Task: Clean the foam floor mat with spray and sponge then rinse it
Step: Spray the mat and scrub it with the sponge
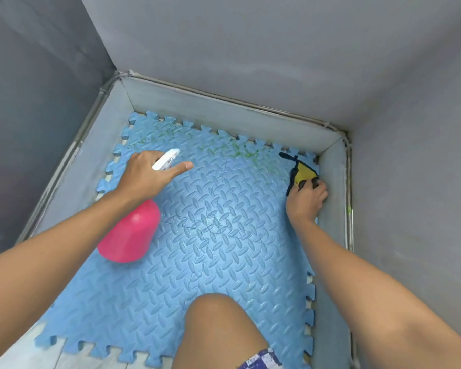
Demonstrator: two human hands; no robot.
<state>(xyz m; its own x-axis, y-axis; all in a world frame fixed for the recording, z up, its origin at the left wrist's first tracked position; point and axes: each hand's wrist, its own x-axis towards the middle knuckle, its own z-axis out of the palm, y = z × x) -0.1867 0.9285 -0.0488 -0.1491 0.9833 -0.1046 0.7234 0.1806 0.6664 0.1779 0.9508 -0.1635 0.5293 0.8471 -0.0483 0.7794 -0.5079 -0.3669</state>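
Spray bottle (129,233) left, sponge (304,174) far right on mat (224,262).

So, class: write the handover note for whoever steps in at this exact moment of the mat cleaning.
Left hand: gripping the pink spray bottle, nozzle aimed at the far end of the blue foam mat.
Right hand: on the yellow sponge at the mat's far right corner.
Done: not clear; green marks and pen scribbles still show.
Left: spray, scrub, rinse.
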